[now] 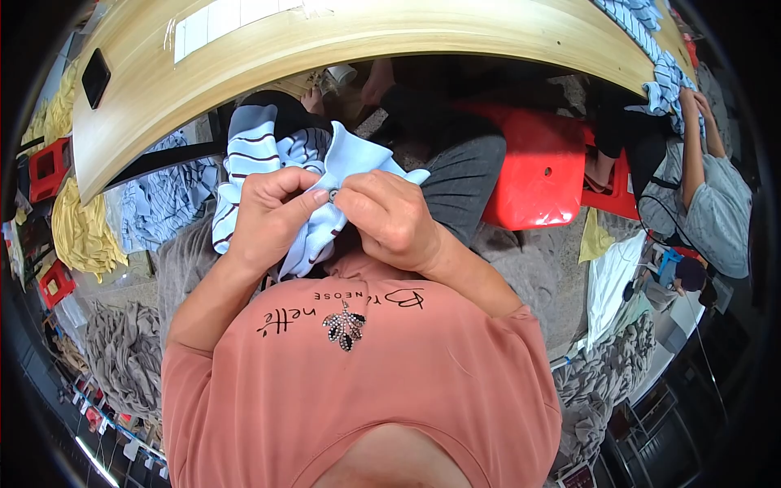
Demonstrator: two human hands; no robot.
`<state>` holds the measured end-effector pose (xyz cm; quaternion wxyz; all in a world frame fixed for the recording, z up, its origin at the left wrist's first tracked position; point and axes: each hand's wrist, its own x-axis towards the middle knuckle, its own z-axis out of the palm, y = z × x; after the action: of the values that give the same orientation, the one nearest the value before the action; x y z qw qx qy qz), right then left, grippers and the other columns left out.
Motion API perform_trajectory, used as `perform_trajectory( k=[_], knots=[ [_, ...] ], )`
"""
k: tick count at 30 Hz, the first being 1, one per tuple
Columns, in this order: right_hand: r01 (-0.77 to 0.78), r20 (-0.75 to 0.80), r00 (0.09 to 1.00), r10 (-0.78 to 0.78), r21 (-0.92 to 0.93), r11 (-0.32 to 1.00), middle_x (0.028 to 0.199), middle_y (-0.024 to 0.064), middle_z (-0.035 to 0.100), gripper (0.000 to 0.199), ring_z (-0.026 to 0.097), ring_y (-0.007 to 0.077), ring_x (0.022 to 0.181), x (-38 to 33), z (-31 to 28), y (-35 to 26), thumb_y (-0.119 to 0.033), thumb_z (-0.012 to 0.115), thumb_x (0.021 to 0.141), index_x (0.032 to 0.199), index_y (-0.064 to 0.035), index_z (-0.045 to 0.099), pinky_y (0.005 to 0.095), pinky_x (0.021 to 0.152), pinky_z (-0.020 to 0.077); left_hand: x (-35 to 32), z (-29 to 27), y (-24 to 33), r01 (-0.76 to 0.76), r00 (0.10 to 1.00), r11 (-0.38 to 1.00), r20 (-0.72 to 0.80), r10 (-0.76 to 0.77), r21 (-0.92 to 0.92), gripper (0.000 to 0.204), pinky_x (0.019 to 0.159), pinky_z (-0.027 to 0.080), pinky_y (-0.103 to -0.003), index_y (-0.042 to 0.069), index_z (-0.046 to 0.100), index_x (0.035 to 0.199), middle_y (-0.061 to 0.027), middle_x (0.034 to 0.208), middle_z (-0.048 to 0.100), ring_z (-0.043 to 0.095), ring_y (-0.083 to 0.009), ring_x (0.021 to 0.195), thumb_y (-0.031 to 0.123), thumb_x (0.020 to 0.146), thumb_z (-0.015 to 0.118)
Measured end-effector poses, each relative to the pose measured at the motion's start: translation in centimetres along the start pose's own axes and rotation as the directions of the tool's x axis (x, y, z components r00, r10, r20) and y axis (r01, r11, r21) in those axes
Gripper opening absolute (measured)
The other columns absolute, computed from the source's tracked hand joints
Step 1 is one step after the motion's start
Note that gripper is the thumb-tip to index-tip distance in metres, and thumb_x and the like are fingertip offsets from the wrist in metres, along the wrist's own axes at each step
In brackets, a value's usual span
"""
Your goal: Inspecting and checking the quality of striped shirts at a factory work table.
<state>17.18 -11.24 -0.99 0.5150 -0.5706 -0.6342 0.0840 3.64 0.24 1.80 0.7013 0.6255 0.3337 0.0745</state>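
A light blue knit garment (354, 153) with dark and white stripes lies over my lap, its plain blue collar-like part raised between my hands. My left hand (275, 213) pinches the cloth between thumb and fingers. Close beside it, my right hand (389, 218) is closed on the same piece, fingertips pressed together. Between the fingertips of both hands shows a small dark round button (333, 195). Whether the button sits through a buttonhole cannot be made out. The garment's lower folds are partly hidden behind my hands.
A pale wooden table (455, 32) curves ahead, with a black phone (96, 78) at its left. To the right stands a red stool (537, 167). Another person's hands (695, 104) hold striped cloth at the far right. Yellow garments (81, 228) and grey cloth (122, 358) are heaped at left.
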Motion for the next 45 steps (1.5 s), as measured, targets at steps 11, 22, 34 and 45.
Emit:
perform_trajectory(
  k=[11, 22, 34, 45],
  knots=[
    [-0.453, 0.45, 0.855, 0.257, 0.408, 0.793, 0.073, 0.0067, 0.058, 0.018, 0.056, 0.0199, 0.065, 1.0, -0.5, 1.6, 0.009, 0.055, 0.062, 0.078, -0.0002, 0.056, 0.025, 0.061, 0.0447, -1.4, 0.7, -0.8, -0.086, 0.994, 0.978, -0.045, 0.096, 0.19, 0.006, 0.054, 0.042, -0.021, -0.002, 0.063, 0.08, -0.0041, 0.069, 0.063, 0.053, -0.0055, 0.062, -0.003, 0.075, 0.059],
    [-0.555, 0.524, 0.772, 0.36, 0.278, 0.784, 0.066, 0.0109, 0.053, 0.009, 0.053, 0.0235, 0.062, 0.1, -0.4, 1.2, 0.0, 0.059, 0.072, 0.079, 0.0011, 0.054, 0.03, 0.057, 0.0426, -0.9, 0.7, -0.9, -0.419, 0.895, 0.775, 0.071, 0.441, 0.474, 0.013, 0.049, 0.044, -0.029, -0.001, 0.061, 0.077, -0.0116, 0.068, 0.059, 0.057, -0.0232, 0.057, -0.01, 0.067, 0.059],
    [-0.292, 0.114, 0.945, 0.305, -0.117, 0.949, 0.06, 0.012, 0.048, 0.01, 0.052, 0.0302, 0.052, -0.2, 2.2, -0.1, 0.002, 0.054, 0.061, 0.066, -0.0024, 0.046, 0.0371, 0.043, 0.0394, -0.9, 0.5, -1.2, -0.558, 0.743, 0.493, 0.136, 0.655, 0.668, 0.018, 0.047, 0.044, -0.03, -0.004, 0.057, 0.081, -0.0127, 0.066, 0.055, 0.056, -0.026, 0.056, -0.014, 0.066, 0.058],
    [-0.191, 0.093, 0.98, 0.174, 0.213, 0.958, 0.082, 0.0143, 0.06, 0.028, 0.06, 0.0256, 0.065, 2.6, 0.9, -0.3, 0.007, 0.054, 0.062, 0.089, 0.0014, 0.056, 0.0304, 0.054, 0.0474, -0.9, -0.5, -1.0, -0.375, 0.918, 0.871, 0.0, 0.396, 0.317, 0.03, 0.059, 0.046, -0.029, -0.004, 0.054, 0.094, -0.0118, 0.078, 0.06, 0.058, -0.0176, 0.068, 0.005, 0.069, 0.068]
  ],
)
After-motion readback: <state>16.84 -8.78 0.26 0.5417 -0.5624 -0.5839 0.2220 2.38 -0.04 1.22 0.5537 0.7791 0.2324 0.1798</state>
